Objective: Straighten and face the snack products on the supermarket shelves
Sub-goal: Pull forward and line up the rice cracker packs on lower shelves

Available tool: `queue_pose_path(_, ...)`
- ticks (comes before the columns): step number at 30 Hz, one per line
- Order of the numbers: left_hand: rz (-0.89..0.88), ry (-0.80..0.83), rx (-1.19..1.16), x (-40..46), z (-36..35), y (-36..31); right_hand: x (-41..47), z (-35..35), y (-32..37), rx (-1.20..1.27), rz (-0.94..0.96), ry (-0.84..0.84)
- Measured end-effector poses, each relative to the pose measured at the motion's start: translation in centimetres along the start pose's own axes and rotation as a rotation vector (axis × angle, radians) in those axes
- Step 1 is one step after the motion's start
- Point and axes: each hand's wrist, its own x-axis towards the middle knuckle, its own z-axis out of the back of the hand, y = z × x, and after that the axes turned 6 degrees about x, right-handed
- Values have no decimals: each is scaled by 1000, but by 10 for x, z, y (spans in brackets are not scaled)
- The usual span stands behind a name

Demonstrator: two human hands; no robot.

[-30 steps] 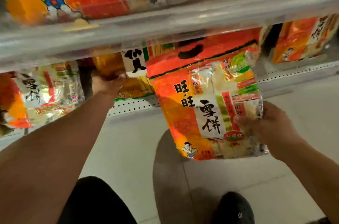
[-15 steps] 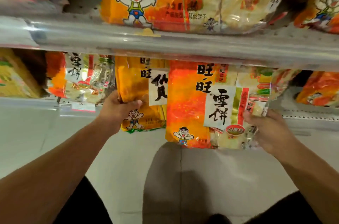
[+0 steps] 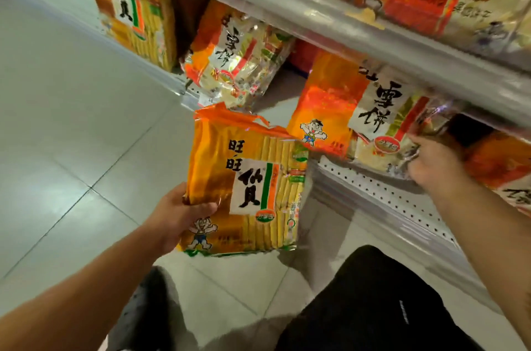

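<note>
**Yellow Cracker Bag Held Clear of Shelf**

While the yellow rice-cracker bag (image 3: 247, 192) hangs upright above the tiled floor (image 3: 71, 121), in front of the lower shelf (image 3: 382, 192), the left hand (image 3: 181, 215) grips its lower left corner, thumb across the front. The right hand (image 3: 431, 167) is closed on the lower right edge of an orange snow-cracker bag (image 3: 344, 109) standing tilted on that shelf. A second orange bag (image 3: 238, 63) leans further left. The upper shelf rail (image 3: 330, 17) overhangs both.
</note>
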Motion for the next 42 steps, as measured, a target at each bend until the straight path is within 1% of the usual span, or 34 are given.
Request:
queue_pose_path(3, -9, -78, -57, -13, 12, 10, 13, -14, -5, 13, 41, -5)
queue_pose_path(7, -25, -93, -109, -28, 18, 21, 14, -26, -20, -56, 74, -16)
queue_pose_path(13, -44, -8, -115, -30, 9, 20, 15, -41, -45, -141, -8, 16)
queue_pose_path(16, -67, 14, -111, -27, 2, 13, 14, -40, -45, -192, -47, 4)
queue_pose_path(19, -88, 23, -99, -22, -2, 7, 11, -39, -43, -242, -43, 21)
queue_pose_path(23, -101, 50, -106, -16, -1, 1, 6, -36, -42, -157, -79, 77)
queue_pose_path(24, -104, 59, -109, -15, 0, 0, 1, -36, -44, -183, -55, 39)
queue_pose_path(25, -108, 69, -114, -14, 2, -1, -5, -36, -47, -281, 2, -41)
queue_pose_path(27, -109, 90, -142, -12, 4, -6, -24, -36, -60, -555, 188, -219)
queue_pose_path(28, -107, 105, -157, -12, 5, -10, -40, -36, -68, -599, 300, -236)
queue_pose_path(29, -103, 124, -169, -12, 6, -14, -57, -36, -76, -575, 368, -173)
queue_pose_path(30, -98, 144, -181, -14, 6, -20, -75, -37, -83, -541, 370, -50)
queue_pose_path(31, -89, 164, -195, -17, 8, -26, -93, -38, -87, -536, 284, 118)
queue_pose_path(32, -72, 184, -207, -22, 10, -33, -112, -42, -88, -561, 122, 297)
queue_pose_path(33, -52, 205, -215, -31, 14, -39, -131, -46, -85, -591, -41, 426)
queue_pose_path(34, -29, 227, -219, -43, 20, -47, -149, -47, -80, -611, -153, 494)
queue_pose_path(35, -4, 243, -225, -57, 27, -55, -167, -49, -73, -626, -190, 506)
queue_pose_path(39, 133, 236, -253, -136, 73, -94, -251, -67, -32, -715, -164, 431)
queue_pose_path(40, 154, 216, -256, -159, 85, -105, -276, -76, -19, -733, -185, 433)
queue_pose_path(42, 193, 123, -266, -205, 110, -131, -327, -100, 12, -764, -226, 466)
